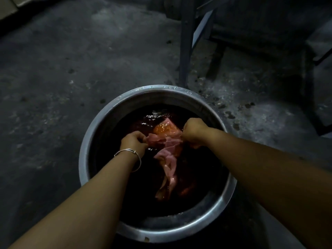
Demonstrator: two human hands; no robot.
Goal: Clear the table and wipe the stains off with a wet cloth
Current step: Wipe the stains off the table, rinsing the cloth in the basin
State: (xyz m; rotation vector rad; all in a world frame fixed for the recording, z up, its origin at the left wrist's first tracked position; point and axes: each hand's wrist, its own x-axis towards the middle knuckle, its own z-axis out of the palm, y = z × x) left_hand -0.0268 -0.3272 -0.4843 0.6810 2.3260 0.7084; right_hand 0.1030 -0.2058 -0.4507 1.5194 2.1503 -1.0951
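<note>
Both fists clenched on pink cloth [168, 151], left hand [133, 142], right hand [195, 131], over dark water in metal basin [100, 121]. Grey frame legs [185, 51] just behind, gritty concrete floor [53, 78].

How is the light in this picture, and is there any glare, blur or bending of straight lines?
Head view: dim overall, the floor grey and murky; small glints on the water near the basin's far rim; the cloth between the left hand and right hand is the brightest part; corners darken, and the metal legs lean from wide-angle distortion.
</note>
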